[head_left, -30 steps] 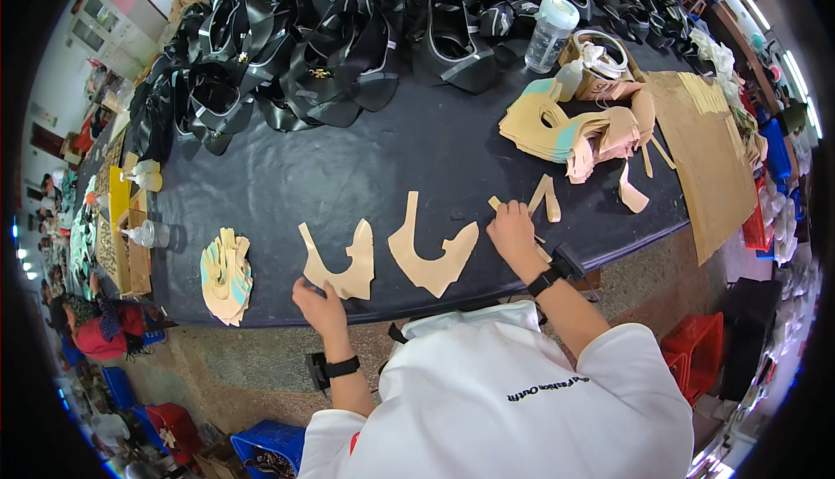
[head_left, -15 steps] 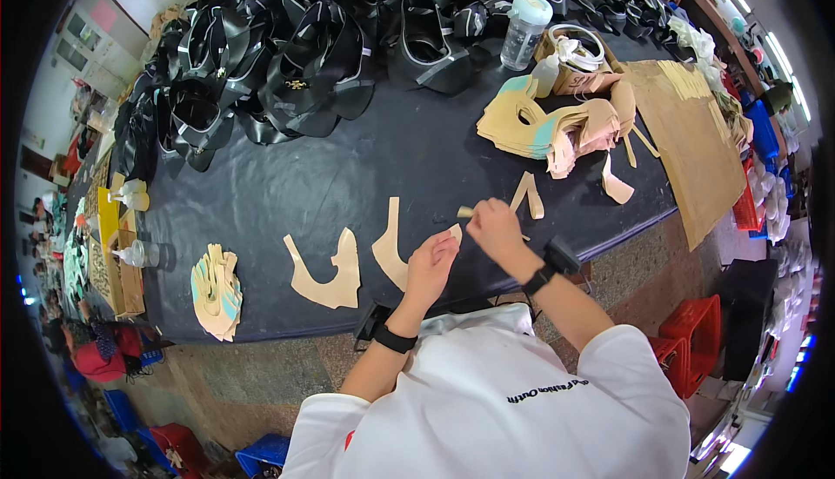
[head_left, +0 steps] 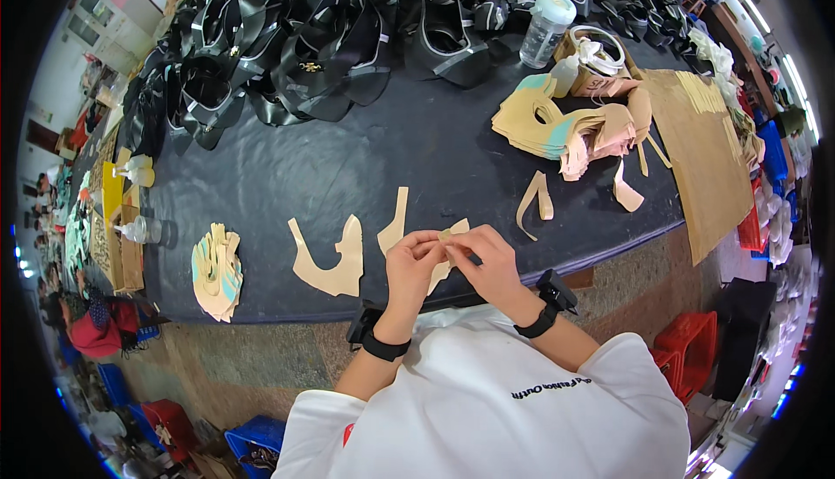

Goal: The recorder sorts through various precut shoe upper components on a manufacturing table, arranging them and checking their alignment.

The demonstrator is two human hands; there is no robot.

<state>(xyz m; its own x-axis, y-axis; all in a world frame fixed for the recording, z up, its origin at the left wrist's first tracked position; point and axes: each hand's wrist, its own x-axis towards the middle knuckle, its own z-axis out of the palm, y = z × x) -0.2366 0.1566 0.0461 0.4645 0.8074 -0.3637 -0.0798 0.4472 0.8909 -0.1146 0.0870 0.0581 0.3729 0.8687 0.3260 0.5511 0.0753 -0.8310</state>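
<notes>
One small strip (head_left: 446, 235) between both hands (head_left: 490, 263)

Hands: 2 (left hand (head_left: 410, 268), right hand (head_left: 492, 263)). Small tan piece (head_left: 446, 234): 1, between the hands. Flat tan cut-outs (head_left: 337, 281): 2; one left of the hands, one partly beneath. Tan stacks (head_left: 230, 281): 2; one far left of the hands, one beyond, right. Pump bottles (head_left: 142, 230): 2, far left of the hands.
</notes>
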